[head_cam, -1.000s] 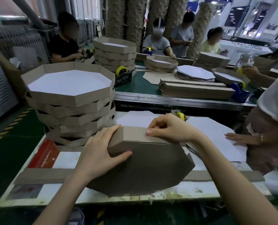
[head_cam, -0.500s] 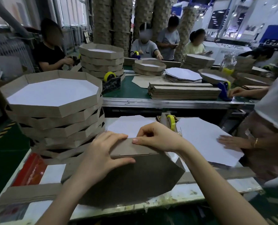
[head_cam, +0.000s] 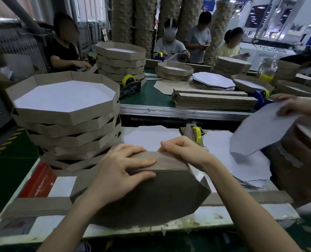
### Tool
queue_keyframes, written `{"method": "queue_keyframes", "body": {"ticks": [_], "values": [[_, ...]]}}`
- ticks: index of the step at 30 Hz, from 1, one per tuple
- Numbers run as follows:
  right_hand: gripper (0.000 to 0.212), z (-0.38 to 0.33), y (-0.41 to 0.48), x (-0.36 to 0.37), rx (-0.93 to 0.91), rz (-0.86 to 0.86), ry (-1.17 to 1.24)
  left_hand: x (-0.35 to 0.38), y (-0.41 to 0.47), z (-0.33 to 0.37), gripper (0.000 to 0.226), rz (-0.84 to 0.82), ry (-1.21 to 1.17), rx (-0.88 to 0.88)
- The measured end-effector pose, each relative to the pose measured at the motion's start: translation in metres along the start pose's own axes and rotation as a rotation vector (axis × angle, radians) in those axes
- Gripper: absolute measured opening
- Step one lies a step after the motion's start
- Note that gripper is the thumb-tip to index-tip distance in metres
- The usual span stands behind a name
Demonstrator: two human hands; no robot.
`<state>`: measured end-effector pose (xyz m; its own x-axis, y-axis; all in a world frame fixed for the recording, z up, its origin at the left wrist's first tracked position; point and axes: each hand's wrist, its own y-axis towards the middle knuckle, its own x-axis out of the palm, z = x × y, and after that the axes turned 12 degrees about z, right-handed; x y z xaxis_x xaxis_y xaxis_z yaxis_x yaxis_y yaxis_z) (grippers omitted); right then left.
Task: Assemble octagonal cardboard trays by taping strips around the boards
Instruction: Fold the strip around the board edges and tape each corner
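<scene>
Cardboard at table's near edge: presses left hand flat on tilted tray's top strip, pinches strip's right end with right hand, nearer the next corner.

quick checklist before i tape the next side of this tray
1. Left hand presses the brown cardboard strip against the brown octagonal cardboard board: ok.
2. Right hand pinches the strip at the top corner: ok.
3. Strip snug all round: not ok, its right end stands off the board.
4. Tape dispenser with the yellow roll close behind the board: ok.
5. Tape already on the seam under the hands: cannot tell.
</scene>
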<state>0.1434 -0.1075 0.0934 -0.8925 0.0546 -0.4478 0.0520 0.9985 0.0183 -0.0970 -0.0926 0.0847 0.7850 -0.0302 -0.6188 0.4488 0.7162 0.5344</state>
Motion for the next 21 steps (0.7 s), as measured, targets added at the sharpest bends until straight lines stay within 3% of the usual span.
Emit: {"method": "queue_keyframes", "body": {"ticks": [4, 8, 11, 14, 21], "values": [[0.028, 0.050, 0.021, -0.021, 0.198, 0.374, 0.124, 0.008, 0.012, 0.005, 0.035, -0.014, -0.003, -0.029], [0.010, 0.121, 0.044, -0.054, 0.569, 0.675, 0.210, 0.020, 0.029, 0.010, 0.049, -0.023, -0.003, -0.059], [0.016, 0.165, 0.057, -0.073, 0.700, 0.735, 0.097, 0.030, 0.042, 0.015, 0.050, -0.042, 0.025, -0.061], [0.037, 0.195, 0.069, -0.085, 0.730, 0.760, 0.100, 0.040, 0.053, 0.017, 0.048, -0.063, 0.075, -0.057], [0.038, 0.229, 0.109, -0.103, 0.852, 0.660, -0.318, 0.054, 0.074, 0.013, 0.047, -0.078, 0.148, -0.031]]}}
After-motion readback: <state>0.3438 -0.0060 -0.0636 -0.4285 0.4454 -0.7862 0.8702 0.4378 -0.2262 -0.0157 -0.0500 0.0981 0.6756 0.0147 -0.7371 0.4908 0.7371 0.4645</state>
